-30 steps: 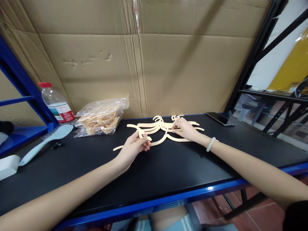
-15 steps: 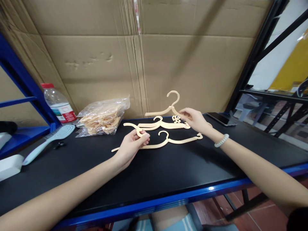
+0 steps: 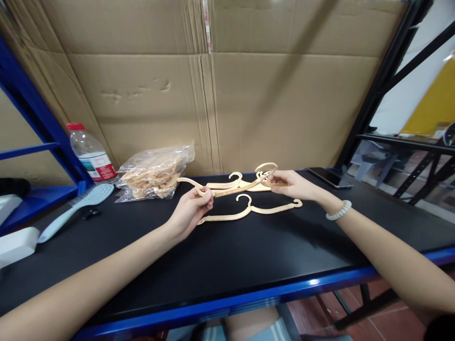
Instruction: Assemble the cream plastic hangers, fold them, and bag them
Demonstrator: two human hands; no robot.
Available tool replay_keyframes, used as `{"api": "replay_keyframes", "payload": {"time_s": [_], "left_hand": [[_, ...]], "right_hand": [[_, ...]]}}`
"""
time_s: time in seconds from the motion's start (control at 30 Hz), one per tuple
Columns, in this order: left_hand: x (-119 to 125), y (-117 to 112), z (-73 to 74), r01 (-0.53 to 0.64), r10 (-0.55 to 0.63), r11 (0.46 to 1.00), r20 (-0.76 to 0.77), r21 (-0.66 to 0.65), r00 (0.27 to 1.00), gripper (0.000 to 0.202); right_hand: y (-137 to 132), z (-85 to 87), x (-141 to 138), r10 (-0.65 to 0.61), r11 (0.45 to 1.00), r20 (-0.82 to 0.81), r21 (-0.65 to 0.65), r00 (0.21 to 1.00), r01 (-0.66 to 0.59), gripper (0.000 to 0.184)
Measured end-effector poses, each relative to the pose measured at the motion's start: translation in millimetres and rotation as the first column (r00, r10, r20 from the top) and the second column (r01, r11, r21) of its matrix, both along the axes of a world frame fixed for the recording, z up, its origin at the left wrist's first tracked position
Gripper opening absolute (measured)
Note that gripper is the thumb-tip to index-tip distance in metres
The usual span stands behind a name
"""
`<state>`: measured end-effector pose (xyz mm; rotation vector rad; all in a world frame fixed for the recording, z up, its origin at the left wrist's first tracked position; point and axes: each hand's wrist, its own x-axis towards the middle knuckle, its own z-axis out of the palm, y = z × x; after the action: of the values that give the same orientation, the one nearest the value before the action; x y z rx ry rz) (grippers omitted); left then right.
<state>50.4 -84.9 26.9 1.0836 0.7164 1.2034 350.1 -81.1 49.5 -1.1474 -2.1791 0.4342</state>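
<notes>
While both hover above the table (image 3: 249, 255), first hanger (image 3: 186, 182) pinched in left grip (image 3: 190, 210), second hanger (image 3: 245, 186) in right grip (image 3: 296, 185)

held hangers (image 3: 234, 188) cream | lying hanger (image 3: 249, 210) cream | table (image 3: 227, 260) black, blue front edge | cardboard (image 3: 142, 94) plain brown | bottle (image 3: 93, 158) clear, red cap, white-and-red label | brush (image 3: 71, 208) pale blue-grey | bag (image 3: 154, 173) clear | phone (image 3: 329, 177) black | bracelet (image 3: 339, 210) white | left rack (image 3: 21, 109) blue | right rack (image 3: 384, 80) black

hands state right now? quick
Left hand: closed, pinching a cream hanger.
Right hand: closed, holding a second hanger near its hook.
</notes>
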Motion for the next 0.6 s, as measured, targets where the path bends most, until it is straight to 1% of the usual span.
{"api": "replay_keyframes", "payload": {"time_s": [0.1, 0.23, 0.37, 0.6], "left_hand": [[-1, 1, 1.5, 0.022, -0.022, 1.0, -0.016, 0.022, 1.0, 0.019], [-1, 0, 1.1, 0.068, -0.068, 0.998, -0.043, 0.009, 0.997, 0.017], [0, -3, 0.7, 0.116, -0.116, 0.993, -0.05, -0.006, 0.992, 0.018], [1, -3, 0.3, 0.172, -0.172, 0.985, -0.005, -0.006, 0.985, 0.02]], "right_hand": [[-2, 3.7, 4, 0.007, 1.0, -0.002, -0.021, 1.0, -0.008, 0.015], [-5, 8.1, 6, 0.028, 0.999, 0.018, -0.026, 0.999, -0.027, 0.02], [-6, 10.1, 7, 0.038, 0.999, 0.052, -0.025, 0.998, -0.036, 0.02], [-7, 12.1, 6, 0.039, 0.998, 0.063, -0.052, 0.997, -0.036, 0.018]]}}
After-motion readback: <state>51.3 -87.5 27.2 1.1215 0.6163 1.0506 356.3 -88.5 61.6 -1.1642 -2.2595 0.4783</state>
